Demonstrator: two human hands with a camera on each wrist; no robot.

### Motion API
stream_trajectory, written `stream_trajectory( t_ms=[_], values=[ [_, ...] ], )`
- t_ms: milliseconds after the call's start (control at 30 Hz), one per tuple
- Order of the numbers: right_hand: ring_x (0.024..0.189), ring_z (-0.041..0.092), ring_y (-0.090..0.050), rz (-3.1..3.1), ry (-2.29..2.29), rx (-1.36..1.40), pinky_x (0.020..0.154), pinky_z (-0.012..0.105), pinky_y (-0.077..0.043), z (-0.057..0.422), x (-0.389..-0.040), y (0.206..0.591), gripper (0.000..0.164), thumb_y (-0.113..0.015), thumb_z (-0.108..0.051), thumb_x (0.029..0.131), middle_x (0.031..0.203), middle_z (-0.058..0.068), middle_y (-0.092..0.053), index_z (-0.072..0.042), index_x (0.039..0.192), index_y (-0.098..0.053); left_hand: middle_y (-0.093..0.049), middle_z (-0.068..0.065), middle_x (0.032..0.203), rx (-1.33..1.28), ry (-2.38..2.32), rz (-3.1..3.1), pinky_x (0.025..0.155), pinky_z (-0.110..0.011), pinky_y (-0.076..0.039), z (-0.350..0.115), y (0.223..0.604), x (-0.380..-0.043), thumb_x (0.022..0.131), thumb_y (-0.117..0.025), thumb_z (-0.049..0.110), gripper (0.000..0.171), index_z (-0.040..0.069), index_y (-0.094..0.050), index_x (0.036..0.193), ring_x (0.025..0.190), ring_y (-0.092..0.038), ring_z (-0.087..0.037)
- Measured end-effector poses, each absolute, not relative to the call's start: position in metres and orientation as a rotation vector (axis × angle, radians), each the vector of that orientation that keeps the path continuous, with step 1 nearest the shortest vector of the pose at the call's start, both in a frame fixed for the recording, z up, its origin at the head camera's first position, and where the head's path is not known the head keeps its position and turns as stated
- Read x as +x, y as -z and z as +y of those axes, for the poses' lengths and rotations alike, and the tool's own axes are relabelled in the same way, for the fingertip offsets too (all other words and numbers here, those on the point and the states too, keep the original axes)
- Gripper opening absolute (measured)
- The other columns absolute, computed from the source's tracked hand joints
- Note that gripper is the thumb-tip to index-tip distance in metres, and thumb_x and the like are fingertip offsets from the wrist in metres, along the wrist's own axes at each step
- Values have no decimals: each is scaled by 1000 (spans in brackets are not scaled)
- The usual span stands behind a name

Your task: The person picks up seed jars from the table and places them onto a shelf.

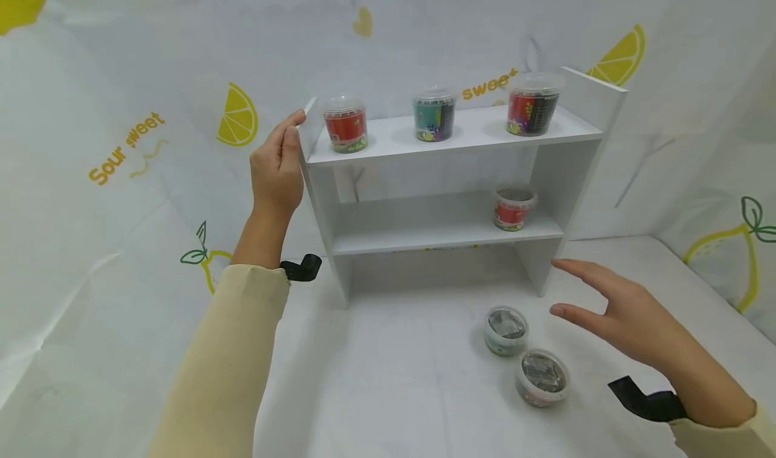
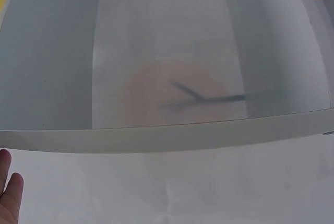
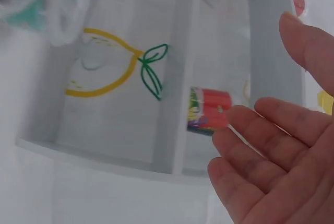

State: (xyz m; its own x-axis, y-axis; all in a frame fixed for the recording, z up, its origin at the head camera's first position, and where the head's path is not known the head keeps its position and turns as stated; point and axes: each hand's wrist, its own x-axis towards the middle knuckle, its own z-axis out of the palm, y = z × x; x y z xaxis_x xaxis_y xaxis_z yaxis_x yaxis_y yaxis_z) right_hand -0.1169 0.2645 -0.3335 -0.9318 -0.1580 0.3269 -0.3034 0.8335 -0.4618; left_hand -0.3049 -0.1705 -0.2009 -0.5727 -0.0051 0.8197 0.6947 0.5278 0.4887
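Note:
My left hand (image 1: pixel 277 168) is raised at the upper left side of a white shelf unit (image 1: pixel 451 249), fingertips right at the side panel's front edge. In the left wrist view, its fingertips (image 2: pixel 14 190) show at the lower left, beside a white panel. My right hand (image 1: pixel 636 316) is open and holds nothing, thumb apart from the fingers, to the right of two lidded plastic tubs (image 1: pixel 506 331) (image 1: pixel 542 377) on the white surface. In the right wrist view, its palm and spread fingers (image 3: pixel 250 166) overlap a red-labelled tub (image 3: pixel 213 108) in the shelf.
Along the top shelf stand a red-labelled tub (image 1: pixel 346 126), a teal-labelled tub (image 1: pixel 434 116) and a larger red-and-black tub (image 1: pixel 533 108). A small red tub (image 1: pixel 512 210) sits at the right of the middle shelf. Behind is a lemon-printed white sheet (image 1: pixel 151 47).

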Motion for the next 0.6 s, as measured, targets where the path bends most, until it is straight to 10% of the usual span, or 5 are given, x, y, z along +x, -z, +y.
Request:
stream_trajectory(
  t_ms=[233, 433, 600],
  values=[
    [121, -17, -41, -2715, -766, 418, 80, 5, -41, 267, -99, 365, 61, -80, -34, 82, 134, 0, -61, -30, 138, -56, -63, 2, 135, -543, 1081, -1954, 109, -18, -39, -170, 201, -304, 105, -42, 27, 38, 11, -63, 132, 129, -50, 2],
    [116, -10, -48, -2895, -785, 415, 83, 30, -55, 264, -98, 377, 51, -75, -46, 83, 129, -4, -64, -29, 129, -61, -63, 3, 135, -532, 1088, -1954, 109, -19, -39, -171, 201, -304, 105, -42, 28, 38, 12, -63, 132, 129, -50, 2],
    [115, 1, -55, -2988, -780, 536, 86, 27, -54, 264, -99, 390, 54, -75, -49, 82, 128, -4, -64, -24, 128, -62, -63, 3, 135, -542, 1093, -1951, 109, -19, -40, -170, 202, -305, 105, -42, 28, 38, 13, -63, 132, 129, -51, 2]
  ],
)
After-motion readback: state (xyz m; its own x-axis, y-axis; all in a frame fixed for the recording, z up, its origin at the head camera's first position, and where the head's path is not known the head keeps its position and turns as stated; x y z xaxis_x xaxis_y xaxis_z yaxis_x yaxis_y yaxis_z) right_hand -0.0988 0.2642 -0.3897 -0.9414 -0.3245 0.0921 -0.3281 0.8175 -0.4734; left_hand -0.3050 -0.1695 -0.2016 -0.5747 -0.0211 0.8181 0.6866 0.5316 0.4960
